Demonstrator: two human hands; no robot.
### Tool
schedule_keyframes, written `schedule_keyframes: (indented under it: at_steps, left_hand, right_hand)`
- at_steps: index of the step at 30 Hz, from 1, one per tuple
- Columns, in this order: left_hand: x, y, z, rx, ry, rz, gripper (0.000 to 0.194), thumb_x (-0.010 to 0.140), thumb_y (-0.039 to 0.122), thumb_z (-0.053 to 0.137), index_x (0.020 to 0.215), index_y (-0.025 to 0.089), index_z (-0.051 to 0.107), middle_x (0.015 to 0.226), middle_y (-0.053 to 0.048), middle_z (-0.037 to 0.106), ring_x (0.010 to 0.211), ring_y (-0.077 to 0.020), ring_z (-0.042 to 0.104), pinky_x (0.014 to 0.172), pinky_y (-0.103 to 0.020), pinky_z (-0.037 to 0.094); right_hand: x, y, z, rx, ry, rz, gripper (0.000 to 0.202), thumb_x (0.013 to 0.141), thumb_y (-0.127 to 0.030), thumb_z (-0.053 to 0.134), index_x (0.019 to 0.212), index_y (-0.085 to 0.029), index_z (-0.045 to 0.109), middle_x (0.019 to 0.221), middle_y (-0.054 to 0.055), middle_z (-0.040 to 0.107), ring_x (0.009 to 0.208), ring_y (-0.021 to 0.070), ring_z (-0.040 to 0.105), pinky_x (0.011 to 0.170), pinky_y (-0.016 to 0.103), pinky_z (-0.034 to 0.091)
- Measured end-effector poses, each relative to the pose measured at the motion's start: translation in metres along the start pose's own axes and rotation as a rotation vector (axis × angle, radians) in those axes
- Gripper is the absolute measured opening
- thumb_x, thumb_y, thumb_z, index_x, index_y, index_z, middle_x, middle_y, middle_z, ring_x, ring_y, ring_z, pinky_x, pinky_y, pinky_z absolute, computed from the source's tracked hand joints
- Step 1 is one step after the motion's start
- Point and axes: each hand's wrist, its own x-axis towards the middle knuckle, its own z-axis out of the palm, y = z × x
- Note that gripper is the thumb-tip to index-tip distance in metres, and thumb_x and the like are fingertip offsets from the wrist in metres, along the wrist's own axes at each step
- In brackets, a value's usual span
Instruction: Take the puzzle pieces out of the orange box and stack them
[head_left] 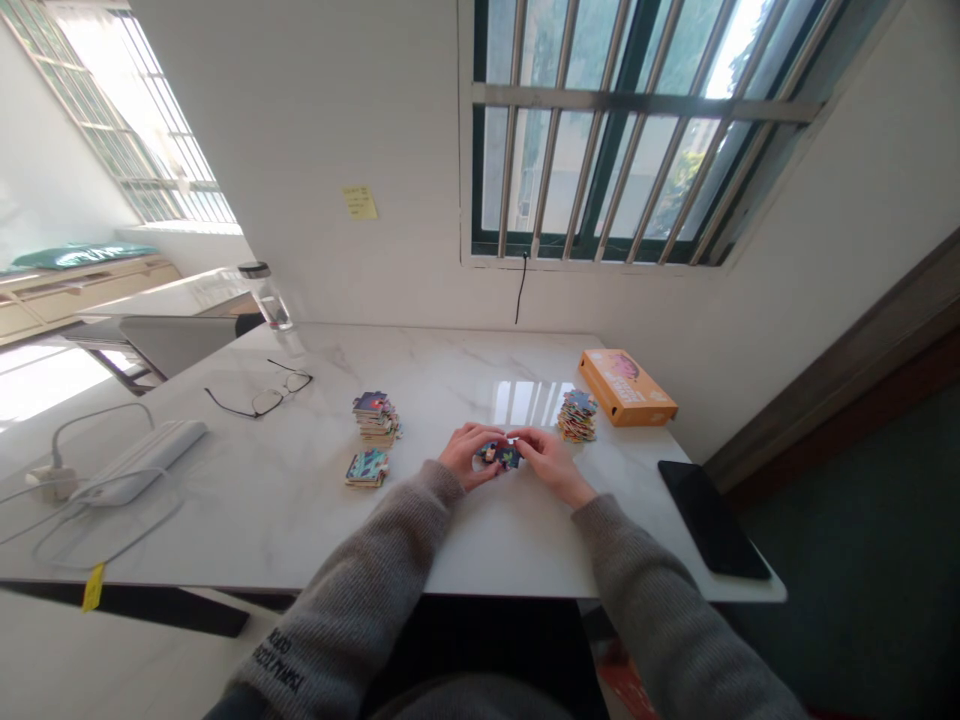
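Note:
Dark, colourful puzzle pieces (508, 457) lie between my two hands near the middle of the table. My left hand (471, 455) curls around their left side, with fingers and thumb gripping them. From the right, my right hand (550, 460) pinches their upper right edge. A tall stack of puzzle pieces (376, 420) stands to the left of my hands, with a lower stack (367, 468) just in front of it. Another stack of pieces (577, 416) rises beyond my right hand.
An orange box (628, 388) sits at the back right, and a black tablet (712, 520) near the right edge. Glasses (267, 401), a power strip (150, 462) with cables and a bottle (268, 298) are on the left. The marble-patterned table (255, 520) meets the wall behind.

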Motion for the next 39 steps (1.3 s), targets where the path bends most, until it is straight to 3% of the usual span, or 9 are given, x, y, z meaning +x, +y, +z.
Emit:
schedule_keyframes:
  at_steps: [3,6,11,14,18,23,26,30,39]
  left_hand:
    - [0.001,0.003,0.0,-0.031,-0.013,-0.023,0.031,0.073,0.02,0.071,0.104,0.025,0.066,0.113,-0.004,0.071,0.104,-0.0238,0.061,0.097,-0.042,0.044]
    - [0.002,0.003,-0.001,-0.084,0.048,-0.043,0.026,0.073,0.021,0.072,0.098,0.023,0.065,0.108,-0.005,0.072,0.102,-0.0234,0.062,0.096,-0.042,0.045]
    - [0.004,0.001,-0.004,-0.155,0.081,-0.074,0.02,0.074,0.02,0.07,0.092,0.021,0.062,0.105,-0.005,0.071,0.102,-0.0229,0.063,0.096,-0.042,0.046]
    - [0.002,-0.001,-0.003,-0.16,0.066,-0.096,0.027,0.074,0.021,0.071,0.1,0.021,0.062,0.106,-0.006,0.069,0.102,-0.0233,0.061,0.096,-0.042,0.047]
    - [0.0,-0.005,-0.001,-0.117,0.079,-0.146,0.052,0.078,0.025,0.068,0.127,0.023,0.054,0.12,-0.01,0.062,0.111,-0.0261,0.055,0.096,-0.043,0.048]
    - [-0.002,-0.009,0.001,-0.082,0.086,-0.164,0.044,0.083,0.023,0.06,0.126,0.022,0.054,0.117,-0.01,0.059,0.107,-0.0246,0.055,0.094,-0.043,0.049]
    - [-0.002,-0.01,0.003,-0.076,0.066,-0.153,0.041,0.083,0.023,0.059,0.123,0.02,0.055,0.113,-0.01,0.059,0.104,-0.0239,0.056,0.093,-0.042,0.049]
    - [-0.003,-0.012,0.005,-0.109,0.048,-0.162,0.039,0.083,0.022,0.058,0.121,0.02,0.056,0.111,-0.009,0.059,0.097,-0.0221,0.06,0.089,-0.04,0.051]
    - [-0.003,-0.015,0.008,-0.156,0.015,-0.168,0.032,0.085,0.025,0.057,0.117,0.02,0.057,0.11,-0.008,0.059,0.087,-0.0177,0.063,0.086,-0.037,0.053]
  right_hand:
    - [-0.002,-0.004,-0.001,-0.081,-0.009,-0.057,0.025,0.09,-0.034,0.056,0.102,-0.02,0.072,0.095,0.005,0.072,0.085,0.0179,0.066,0.075,0.032,0.053]
    - [-0.004,-0.009,-0.004,-0.215,-0.005,-0.212,0.027,0.09,-0.034,0.06,0.111,-0.021,0.071,0.106,0.008,0.068,0.095,0.0197,0.063,0.071,0.03,0.053]
    - [-0.008,-0.016,-0.009,-0.359,0.008,-0.39,0.031,0.087,-0.034,0.069,0.117,-0.027,0.069,0.113,0.008,0.068,0.108,0.0246,0.058,0.094,0.043,0.05]
    - [-0.008,-0.018,-0.01,-0.405,0.02,-0.428,0.03,0.087,-0.034,0.07,0.116,-0.028,0.069,0.11,0.007,0.071,0.107,0.0255,0.058,0.096,0.046,0.049]
    - [-0.004,-0.018,-0.025,-0.497,0.148,-0.447,0.027,0.091,-0.035,0.064,0.116,-0.029,0.069,0.115,0.006,0.07,0.11,0.027,0.058,0.1,0.048,0.046]
    - [0.002,-0.001,-0.076,-0.632,0.504,-0.416,0.026,0.094,-0.038,0.058,0.113,-0.027,0.071,0.119,0.008,0.069,0.113,0.0281,0.057,0.104,0.05,0.04]
    - [0.006,0.013,-0.104,-0.693,0.614,-0.371,0.029,0.094,-0.04,0.056,0.11,-0.023,0.073,0.117,0.01,0.07,0.111,0.0279,0.058,0.102,0.049,0.041]
    - [0.012,0.027,-0.119,-0.702,0.588,-0.337,0.031,0.094,-0.041,0.053,0.108,-0.022,0.074,0.113,0.011,0.072,0.109,0.027,0.059,0.1,0.047,0.042]
    - [0.016,0.036,-0.121,-0.685,0.543,-0.317,0.031,0.094,-0.04,0.051,0.107,-0.021,0.073,0.114,0.01,0.072,0.112,0.0272,0.058,0.1,0.047,0.044]
